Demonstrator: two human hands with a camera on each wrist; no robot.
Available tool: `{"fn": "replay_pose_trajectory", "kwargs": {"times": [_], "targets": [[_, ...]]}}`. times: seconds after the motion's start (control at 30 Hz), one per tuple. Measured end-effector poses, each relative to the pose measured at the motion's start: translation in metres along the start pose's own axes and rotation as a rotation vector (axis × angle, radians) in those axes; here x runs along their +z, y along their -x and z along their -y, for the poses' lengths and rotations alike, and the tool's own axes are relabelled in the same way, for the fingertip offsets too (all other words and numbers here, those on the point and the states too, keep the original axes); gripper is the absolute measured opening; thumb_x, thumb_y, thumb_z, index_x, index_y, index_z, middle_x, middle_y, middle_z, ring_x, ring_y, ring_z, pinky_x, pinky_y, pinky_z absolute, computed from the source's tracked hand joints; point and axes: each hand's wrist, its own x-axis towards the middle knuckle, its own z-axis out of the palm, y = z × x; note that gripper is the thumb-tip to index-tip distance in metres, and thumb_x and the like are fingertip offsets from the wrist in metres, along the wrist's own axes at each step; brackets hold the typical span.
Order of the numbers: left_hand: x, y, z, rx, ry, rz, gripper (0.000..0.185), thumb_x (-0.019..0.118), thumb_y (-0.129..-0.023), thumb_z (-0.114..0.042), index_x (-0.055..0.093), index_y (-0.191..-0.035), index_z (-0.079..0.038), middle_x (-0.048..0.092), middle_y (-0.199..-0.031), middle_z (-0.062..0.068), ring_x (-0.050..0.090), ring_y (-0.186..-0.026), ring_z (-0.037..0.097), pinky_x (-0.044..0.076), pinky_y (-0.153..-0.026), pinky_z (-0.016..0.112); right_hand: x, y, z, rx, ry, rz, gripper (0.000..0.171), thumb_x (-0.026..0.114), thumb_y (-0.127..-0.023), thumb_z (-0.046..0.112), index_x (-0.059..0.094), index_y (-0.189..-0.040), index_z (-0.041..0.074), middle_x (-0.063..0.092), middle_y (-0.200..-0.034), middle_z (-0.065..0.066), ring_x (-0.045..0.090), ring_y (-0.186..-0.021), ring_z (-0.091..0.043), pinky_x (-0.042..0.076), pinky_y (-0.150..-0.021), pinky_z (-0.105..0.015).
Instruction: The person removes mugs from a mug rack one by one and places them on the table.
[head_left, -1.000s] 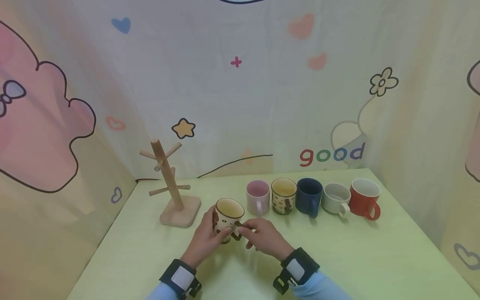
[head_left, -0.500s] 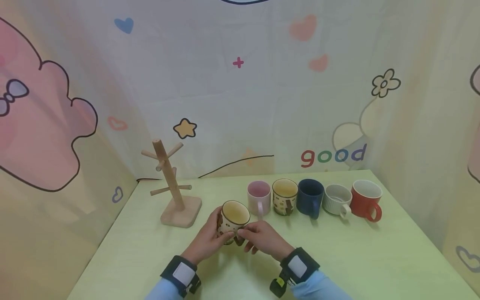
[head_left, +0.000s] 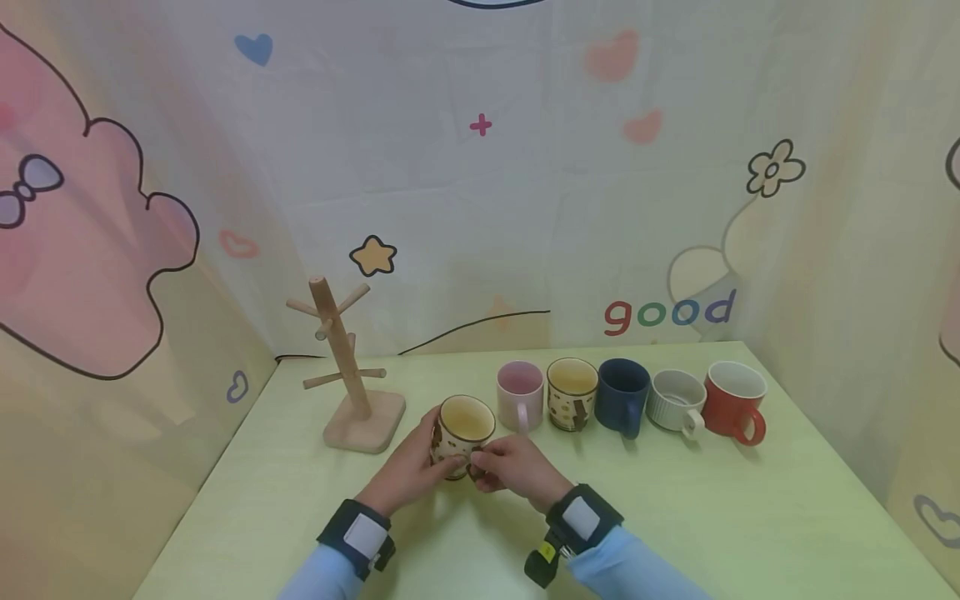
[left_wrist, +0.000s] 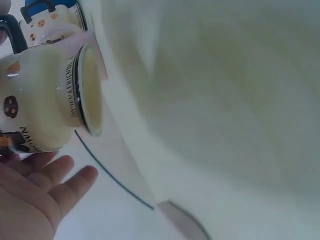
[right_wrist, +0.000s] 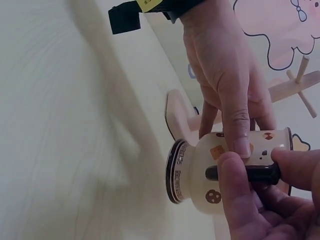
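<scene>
Held mug: a cream patterned mug (head_left: 463,423) with a dark rim and dark handle, pale yellow inside, printed with small brown and orange shapes. It sits in front of the person, near the middle of the green table (head_left: 712,508), between both hands, mouth up and tipped slightly away.
Left hand: the left hand (head_left: 408,471) cups the mug's left side, thumb lying across the wall nearest the person; in the left wrist view the fingers (left_wrist: 60,182) reach out fairly straight under the body of the mug (left_wrist: 42,97), so the hand wraps it loosely.
Right hand: the right hand (head_left: 512,468) pinches the dark handle (right_wrist: 245,173) between thumb and fingertips, clamped on it; the right wrist view shows this plainly.
Mug position: whether its base touches the table cannot be told.
Mug rack: a wooden rack (head_left: 352,383) with slanted pegs on a square base stands just left of and behind the held mug, all pegs bare.
Row of mugs: behind and to the right stand a pink mug (head_left: 519,394), a second cream patterned mug (head_left: 572,393), a dark blue mug (head_left: 622,396), a white ribbed cup (head_left: 673,400) and a red mug (head_left: 733,399), side by side.
Surround: a pastel cartoon backdrop (head_left: 480,167) with the word "good".
Wrists: dark straps on both, pale blue sleeves.
</scene>
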Motion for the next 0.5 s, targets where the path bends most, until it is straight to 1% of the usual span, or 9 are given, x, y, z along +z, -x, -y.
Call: {"fn": "replay_pose_trajectory", "kwargs": {"times": [0.13,0.2,0.27,0.37,0.4,0.5], "targets": [[-0.01,0.004,0.001,-0.073,-0.165,-0.032,0.085,0.07,-0.092,-0.042,0.027,-0.155,-0.005,0.04,-0.151,0.018,0.038,-0.139,0.033,0.033,-0.111,0.053,0.005,-0.005,0.004,-0.01,0.015,-0.047,0.023,0.058,-0.1,0.011,0.069,-0.102,-0.009,0.067,-0.091,-0.01,0.063,-0.075,-0.016,0.058,-0.075,-0.034],[-0.015,0.008,0.002,-0.118,-0.303,-0.043,0.085,0.07,-0.091,-0.045,0.031,-0.152,0.0,0.039,-0.151,0.024,0.039,-0.138,0.039,0.036,-0.108,0.055,0.006,-0.009,0.005,-0.016,0.023,-0.072,0.023,0.058,-0.1,0.011,0.069,-0.1,-0.009,0.067,-0.091,-0.011,0.063,-0.076,-0.016,0.058,-0.075,-0.034],[-0.019,0.013,0.002,-0.163,-0.452,-0.049,0.082,0.071,-0.09,-0.044,0.037,-0.148,0.002,0.04,-0.147,0.029,0.04,-0.135,0.043,0.038,-0.104,0.059,0.006,-0.014,0.005,-0.019,0.018,-0.097,0.022,0.058,-0.1,0.01,0.068,-0.099,-0.01,0.067,-0.091,-0.012,0.063,-0.076,-0.017,0.058,-0.075,-0.034],[-0.025,0.02,0.0,-0.2,-0.719,-0.067,0.071,0.079,-0.083,-0.04,0.053,-0.133,0.003,0.052,-0.128,0.03,0.048,-0.122,0.046,0.045,-0.092,0.063,0.006,-0.023,0.004,-0.023,0.005,-0.136,0.021,0.058,-0.1,0.009,0.066,-0.099,-0.01,0.067,-0.092,-0.013,0.063,-0.076,-0.017,0.058,-0.075,-0.034],[-0.027,0.022,-0.001,-0.209,-0.792,-0.073,0.068,0.081,-0.081,-0.041,0.057,-0.128,0.003,0.054,-0.121,0.029,0.05,-0.118,0.045,0.046,-0.089,0.063,0.007,-0.026,0.004,-0.022,0.001,-0.151,0.021,0.058,-0.1,0.009,0.066,-0.099,-0.01,0.067,-0.091,-0.014,0.062,-0.075,-0.017,0.058,-0.074,-0.034],[-0.031,0.027,-0.003,-0.216,-0.929,-0.087,0.061,0.085,-0.074,-0.042,0.063,-0.113,0.0,0.057,-0.104,0.025,0.052,-0.106,0.042,0.049,-0.081,0.062,0.008,-0.035,0.005,-0.011,0.017,-0.196,0.021,0.059,-0.099,0.009,0.067,-0.1,-0.01,0.068,-0.092,-0.014,0.062,-0.073,-0.016,0.058,-0.073,-0.033]]}}
